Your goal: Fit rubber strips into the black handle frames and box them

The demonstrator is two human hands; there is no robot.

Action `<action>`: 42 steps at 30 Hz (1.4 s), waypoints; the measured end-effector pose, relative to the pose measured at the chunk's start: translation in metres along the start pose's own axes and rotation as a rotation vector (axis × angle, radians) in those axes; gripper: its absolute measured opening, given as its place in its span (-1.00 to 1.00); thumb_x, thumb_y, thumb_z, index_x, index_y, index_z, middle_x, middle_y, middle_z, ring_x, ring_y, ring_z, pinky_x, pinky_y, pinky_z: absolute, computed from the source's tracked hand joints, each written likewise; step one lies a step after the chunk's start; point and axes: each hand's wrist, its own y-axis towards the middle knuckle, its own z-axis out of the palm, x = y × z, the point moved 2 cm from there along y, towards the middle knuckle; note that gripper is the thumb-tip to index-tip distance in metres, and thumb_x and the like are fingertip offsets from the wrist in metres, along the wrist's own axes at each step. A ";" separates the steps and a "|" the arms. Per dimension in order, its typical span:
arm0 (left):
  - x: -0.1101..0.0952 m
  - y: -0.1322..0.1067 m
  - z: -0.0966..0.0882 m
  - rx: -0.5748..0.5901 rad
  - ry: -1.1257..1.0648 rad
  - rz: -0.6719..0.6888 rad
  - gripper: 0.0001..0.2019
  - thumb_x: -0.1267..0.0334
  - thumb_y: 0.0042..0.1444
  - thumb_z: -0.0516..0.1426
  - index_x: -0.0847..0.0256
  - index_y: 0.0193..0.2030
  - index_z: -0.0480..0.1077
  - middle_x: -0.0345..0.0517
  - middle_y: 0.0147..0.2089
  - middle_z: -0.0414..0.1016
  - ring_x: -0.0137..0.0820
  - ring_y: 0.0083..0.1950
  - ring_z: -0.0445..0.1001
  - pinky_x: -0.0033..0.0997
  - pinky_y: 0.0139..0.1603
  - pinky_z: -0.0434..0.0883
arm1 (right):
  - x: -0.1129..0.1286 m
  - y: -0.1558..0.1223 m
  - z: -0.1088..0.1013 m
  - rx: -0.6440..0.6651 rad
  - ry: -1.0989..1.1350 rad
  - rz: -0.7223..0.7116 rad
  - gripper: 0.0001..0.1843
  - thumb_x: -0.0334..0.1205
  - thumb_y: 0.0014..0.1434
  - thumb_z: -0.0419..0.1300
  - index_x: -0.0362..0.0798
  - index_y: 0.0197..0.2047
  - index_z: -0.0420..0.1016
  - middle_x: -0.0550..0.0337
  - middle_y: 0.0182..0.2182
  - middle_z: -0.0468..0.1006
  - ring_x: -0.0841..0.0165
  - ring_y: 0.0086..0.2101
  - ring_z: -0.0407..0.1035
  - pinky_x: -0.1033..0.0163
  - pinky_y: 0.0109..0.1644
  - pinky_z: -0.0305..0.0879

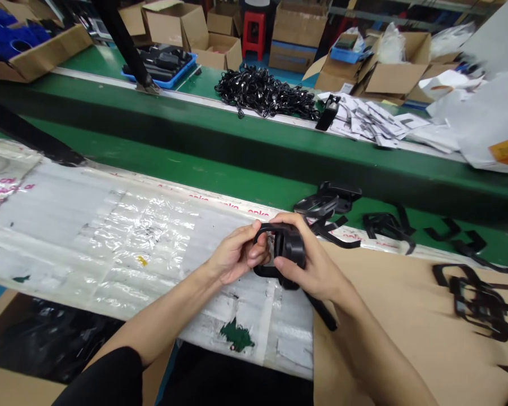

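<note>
Bare forearms [161,321] reached in from below, the left hand [237,254] and right hand [309,259] curled closed, pinching a black moulded plastic frame [290,248] between them just above the plastic-sheeted desk [110,237] — its long axis lay roughly crosswise, a black strap [322,310] trailing toward the camera. Only this piece was in hand; a heap of similar frames [325,200] lay beyond on the green belt [237,186], with more loose frames [474,299] on a cardboard sheet [406,338].

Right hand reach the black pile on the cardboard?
Probably yes: the pile lies on the cardboard right of the right hand, but that hand holds the black part with the left hand and must release it first.
</note>
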 end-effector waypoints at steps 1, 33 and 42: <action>0.001 0.001 -0.001 0.003 0.006 -0.013 -0.56 -0.01 0.10 0.43 0.31 -0.46 0.43 -0.34 -0.66 0.25 -0.62 -0.66 0.20 -0.61 -0.56 0.27 | 0.000 0.000 -0.001 -0.007 0.008 0.012 -0.48 -0.02 0.29 0.31 0.04 0.22 0.31 -0.06 0.14 0.47 0.03 0.12 0.45 -0.10 0.21 0.41; 0.017 -0.007 -0.003 0.088 0.087 -0.018 -0.70 0.13 0.07 0.47 0.31 -0.31 0.54 -0.18 -0.44 0.62 -0.85 -0.78 -0.07 -0.61 -0.56 0.13 | -0.010 -0.001 -0.021 -0.170 0.453 0.119 -0.50 0.13 0.25 0.31 0.12 0.16 0.40 0.14 -0.11 0.57 0.19 -0.23 0.51 0.09 -0.15 0.52; 0.015 0.004 -0.008 0.014 0.270 0.068 -0.60 -0.03 0.11 0.41 0.28 -0.14 0.56 -0.14 -0.44 0.56 -0.58 -0.53 0.29 -0.57 -0.45 0.23 | 0.001 0.002 -0.025 -0.207 0.351 0.091 -0.52 0.15 0.27 0.33 0.09 0.10 0.34 0.21 -0.16 0.56 0.27 -0.29 0.53 0.17 -0.22 0.50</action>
